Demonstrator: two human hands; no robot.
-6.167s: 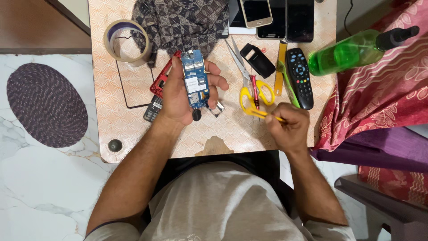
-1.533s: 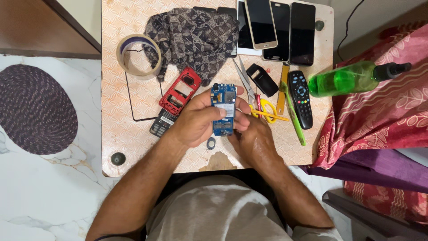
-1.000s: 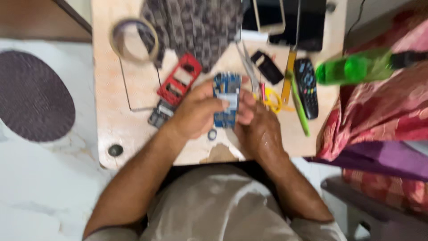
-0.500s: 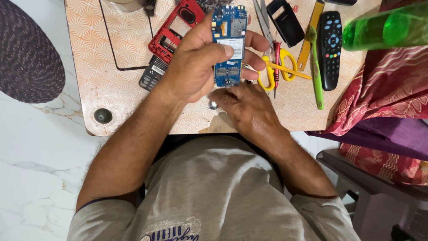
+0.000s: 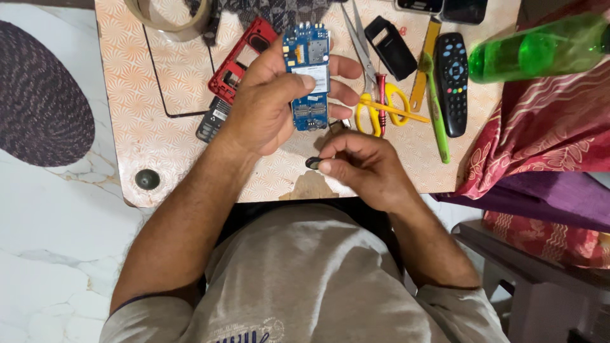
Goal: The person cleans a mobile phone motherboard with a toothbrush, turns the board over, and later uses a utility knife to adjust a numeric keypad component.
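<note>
While my left hand (image 5: 267,108) holds the blue phone circuit board (image 5: 307,76) tight above the patterned worktop (image 5: 159,146), my right hand (image 5: 365,165) pinches a small dark round part (image 5: 312,163), so I should go slowly.

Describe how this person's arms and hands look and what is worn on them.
Both arms are bare from the short sleeves of a grey T-shirt down. The left hand and right hand wear no gloves; no rings, watch or bracelet show. The forearms are hairy.
</note>
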